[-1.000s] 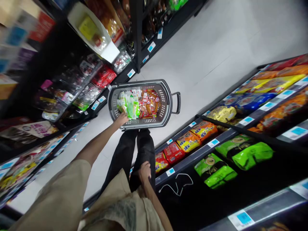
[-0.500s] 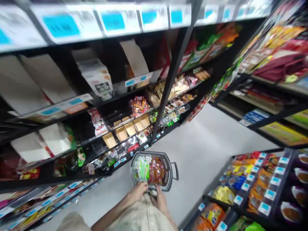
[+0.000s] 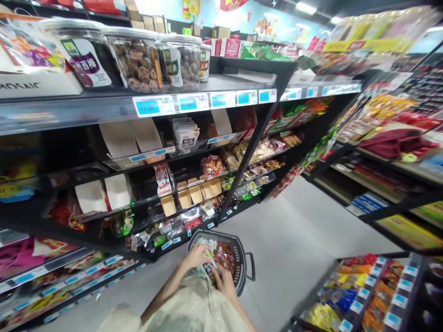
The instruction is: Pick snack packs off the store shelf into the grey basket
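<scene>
Below, at the bottom centre of the head view, I logged both hands over the dark grey perforated plastic shopping basket (image 3: 238, 265), which stood on the pale grey floor (image 3: 294, 230) of the aisle with its loop handle (image 3: 251, 267) turned to the right.

Left hand (image 3: 196, 255): fingers (image 3: 204, 251) curled loosely over the near-left rim, resting on or just above the green-and-white snack packets (image 3: 204, 244) heaped in that side of the basket. I could not tell whether the fingers actually closed on a packet; the picture was too small and blurred there.

Right hand (image 3: 223, 279): lying on the contents near the basket's middle, fingers bent, touching a pale packet with dark print (image 3: 209, 268) beside the red-and-orange wrapped snacks (image 3: 224, 255). Whether it gripped that packet or only pressed on it I could not tell.

Forearms bare; a beige short-sleeved shirt (image 3: 194, 309) filled the lower edge of the frame.

Surroundings noted:
- black metal shelving unit (image 3: 256, 138) to the left of the basket, its lower shelves holding small bagged snacks and tan cardboard trays (image 3: 194, 193);
- top shelf carrying clear plastic jars of dried mushrooms (image 3: 138, 57), with white-and-blue price tags (image 3: 154, 106) along the shelf edge;
- a second rack on the right, its low shelf holding yellow, blue and orange bags (image 3: 346, 295), well apart from the basket.
</scene>
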`<state>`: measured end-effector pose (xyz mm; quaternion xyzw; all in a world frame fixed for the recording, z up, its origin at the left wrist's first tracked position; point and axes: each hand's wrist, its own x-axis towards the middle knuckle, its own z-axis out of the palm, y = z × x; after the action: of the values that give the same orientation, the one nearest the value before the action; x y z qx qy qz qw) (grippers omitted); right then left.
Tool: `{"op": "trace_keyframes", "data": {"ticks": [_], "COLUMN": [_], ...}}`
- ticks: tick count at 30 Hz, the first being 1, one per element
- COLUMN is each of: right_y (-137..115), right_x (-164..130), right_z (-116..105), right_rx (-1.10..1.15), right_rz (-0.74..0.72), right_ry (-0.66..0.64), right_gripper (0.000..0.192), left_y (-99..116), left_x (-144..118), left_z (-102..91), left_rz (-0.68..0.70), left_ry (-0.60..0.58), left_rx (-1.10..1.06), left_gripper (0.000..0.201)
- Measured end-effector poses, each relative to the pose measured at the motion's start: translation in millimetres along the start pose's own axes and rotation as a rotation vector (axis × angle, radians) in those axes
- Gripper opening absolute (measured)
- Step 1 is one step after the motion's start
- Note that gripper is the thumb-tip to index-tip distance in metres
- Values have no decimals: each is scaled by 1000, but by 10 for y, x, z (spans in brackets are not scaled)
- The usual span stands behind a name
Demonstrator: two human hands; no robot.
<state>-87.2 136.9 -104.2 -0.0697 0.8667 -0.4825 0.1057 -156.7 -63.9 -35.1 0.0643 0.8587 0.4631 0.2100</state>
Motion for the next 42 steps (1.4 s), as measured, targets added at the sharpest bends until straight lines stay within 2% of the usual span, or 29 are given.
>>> {"op": "trace_keyframes", "data": {"ticks": [2, 5, 8, 10, 13, 16, 18, 21, 23, 25, 28, 30, 32, 35, 37, 39, 42], "right_y": [-70, -147, -234, -302, -415, -569, -706, -921, -1030, -1088, -1077, -1022, -961, -907, -907, -924, -951], "right_x": [1, 19, 56, 92, 140, 135, 101, 56, 47, 39, -10, -63, -118, -181, -206, -217, -217], "right_z": [-53, -66, -13, 33, 94, 124, 116, 60, 9, -38, -72, -71, -64, -70, -84, -98, -97], "right_rx": [93, 223, 273, 290, 391, 491, 513, 545, 556, 563, 588, 600, 598, 591, 606, 626, 658], "right_rz": [8, 48, 39, 19, 30, 61, 67, 87, 99, 107, 124, 128, 121, 100, 103, 131, 179], "right_ry": [35, 83, 96, 61, -37, -73, -37, 25, 66, 97, 115, 116, 113, 86, 66, 68, 63], "right_gripper": [62, 65, 66, 66, 65, 60, 56, 50, 47, 46, 46, 46, 43, 40, 40, 41, 45], "left_y": [-27, -95, -180, -252, -351, -334, -225, 16, 159, 251, 299, 302, 309, 343, 370, 386, 382], "left_x": [-44, -156, -293, -381, -487, -588, -672, -791, -828, -825, -767, -718, -681, -683, -731, -802, -902], "left_z": [16, 144, 284, 320, 241, 46, -103, -289, -351, -353, -276, -217, -181, -202, -260, -325, -383], "left_rz": [-8, -72, -136, -153, -154, -151, -123, -29, 5, 9, -17, -34, -44, -62, -48, 1, 75], "left_ry": [1, 53, 195, 308, 461, 550, 524, 350, 216, 156, 184, 226, 286, 372, 313, 219, 228], "left_rx": [-49, -337, -677, -773, -832, -950, -1050, -1128, -1101, -1053, -1037, -1081, -1192, -1517, -1749, -1909, -2005], "left_gripper": [47, 65, 59, 47, 36, 36, 38, 39, 44, 54, 66, 68, 59, 30, 18, 15, 14]}}
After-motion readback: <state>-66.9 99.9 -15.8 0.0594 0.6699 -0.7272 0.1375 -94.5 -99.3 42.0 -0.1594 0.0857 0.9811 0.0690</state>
